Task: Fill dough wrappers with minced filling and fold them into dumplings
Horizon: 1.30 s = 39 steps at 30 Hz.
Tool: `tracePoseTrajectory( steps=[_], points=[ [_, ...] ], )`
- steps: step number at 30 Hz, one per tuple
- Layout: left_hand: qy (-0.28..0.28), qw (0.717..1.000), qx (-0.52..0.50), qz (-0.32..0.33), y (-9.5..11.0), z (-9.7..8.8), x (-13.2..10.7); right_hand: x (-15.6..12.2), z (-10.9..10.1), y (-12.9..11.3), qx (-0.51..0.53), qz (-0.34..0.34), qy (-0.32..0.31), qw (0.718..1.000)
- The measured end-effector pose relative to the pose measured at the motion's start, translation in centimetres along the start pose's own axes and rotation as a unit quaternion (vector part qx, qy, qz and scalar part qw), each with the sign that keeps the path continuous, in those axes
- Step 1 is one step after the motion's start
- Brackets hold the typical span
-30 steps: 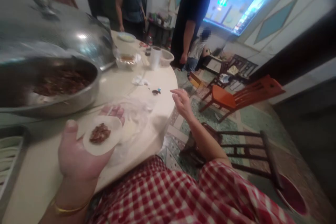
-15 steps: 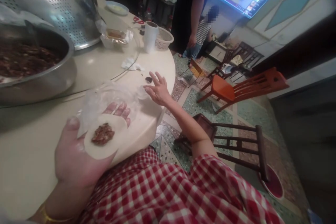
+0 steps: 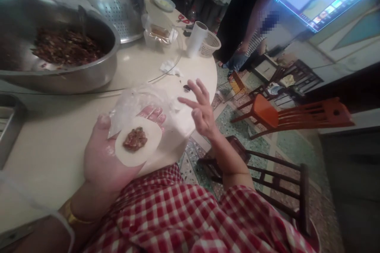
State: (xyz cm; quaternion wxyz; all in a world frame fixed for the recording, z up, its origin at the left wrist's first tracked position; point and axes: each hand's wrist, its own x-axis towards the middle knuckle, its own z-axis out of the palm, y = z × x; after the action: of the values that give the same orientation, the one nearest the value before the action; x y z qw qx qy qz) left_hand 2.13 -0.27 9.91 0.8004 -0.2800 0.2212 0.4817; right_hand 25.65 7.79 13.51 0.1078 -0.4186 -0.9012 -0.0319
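On the palm of my left hand (image 3: 103, 158) lies a round dumpling wrapper (image 3: 151, 140) with a mound of meat filling (image 3: 135, 139) at its middle. The palm faces up, with the thumb out to the side and the fingertips past the wrapper's far edge. A crumpled clear plastic bag (image 3: 127, 104) lies just beyond those fingers. My right hand (image 3: 203, 112) hovers above the table's right edge, empty, its fingers spread. Below its index finger is a small whitish, translucent item (image 3: 175, 104), too blurred to name. A small dark round thing (image 3: 186, 87) lies near its fingertips.
A large steel bowl of dark filling (image 3: 67, 45) with a utensil handle stands left, before a steel colander (image 3: 118, 4). A foil-lined container (image 3: 160, 35), paper roll (image 3: 197, 39) and basket (image 3: 211, 43) stand farther back. Chairs (image 3: 264, 112) and people are beyond the table.
The view has swung left, so things sit farther right. My right hand has turned, with its fingers pointing more upward. The wrapper and filling stay on my left palm.
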Motion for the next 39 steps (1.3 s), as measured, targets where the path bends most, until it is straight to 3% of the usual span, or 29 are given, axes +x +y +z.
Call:
tracePoseTrajectory(
  steps=[3, 6, 10, 13, 18, 20, 22, 25, 28, 32, 35, 37, 39],
  points=[
    [-0.067, 0.997, -0.012, -0.022, -0.1, -1.0, 0.3, 0.0, 0.7, -3.2, 0.008, -0.104, -0.026, 0.994],
    [-0.098, 0.995, -0.001, -0.029, -0.2, -1.5, 0.3, 0.6, 1.8, -4.8, -0.018, -0.167, -0.071, 0.983],
    [-0.085, 0.996, 0.027, 0.000, 0.3, -1.6, 0.1, 0.8, 2.2, -4.7, -0.042, -0.171, -0.123, 0.977],
    [-0.072, 0.997, 0.027, 0.018, 1.2, -1.6, 0.1, 0.0, 1.9, -4.4, -0.030, -0.178, -0.121, 0.976],
    [-0.120, 0.991, 0.023, 0.059, 1.8, -1.7, 0.2, -1.2, 0.2, -5.2, -0.016, -0.189, -0.103, 0.977],
    [-0.135, 0.988, 0.024, 0.069, 1.7, -1.6, 0.1, -0.9, -0.4, -4.7, -0.016, -0.158, -0.098, 0.983],
    [-0.136, 0.988, 0.023, 0.074, 1.5, -1.3, 0.0, -0.3, -0.7, -3.2, -0.037, -0.071, -0.092, 0.993],
    [-0.118, 0.990, 0.015, 0.074, 1.2, -0.8, -0.1, 0.7, -0.2, 0.7, -0.079, 0.102, -0.087, 0.988],
    [-0.111, 0.990, 0.034, 0.084, 0.9, -0.3, -0.2, 1.0, 1.1, 4.3, -0.077, 0.187, -0.109, 0.973],
    [-0.120, 0.987, 0.061, 0.089, 0.7, -0.1, 0.0, 1.2, 2.8, 5.8, -0.085, 0.198, -0.177, 0.960],
    [-0.089, 0.991, 0.058, 0.081, 0.6, 0.1, 0.2, 1.4, 3.3, 5.9, -0.092, 0.184, -0.211, 0.955],
    [-0.078, 0.992, 0.056, 0.082, 0.5, 0.2, 0.3, 1.5, 3.0, 6.0, -0.079, 0.179, -0.205, 0.959],
    [-0.080, 0.992, 0.058, 0.083, 0.3, 0.2, 0.4, 1.5, 2.3, 5.7, -0.068, 0.180, -0.156, 0.969]
  ],
)
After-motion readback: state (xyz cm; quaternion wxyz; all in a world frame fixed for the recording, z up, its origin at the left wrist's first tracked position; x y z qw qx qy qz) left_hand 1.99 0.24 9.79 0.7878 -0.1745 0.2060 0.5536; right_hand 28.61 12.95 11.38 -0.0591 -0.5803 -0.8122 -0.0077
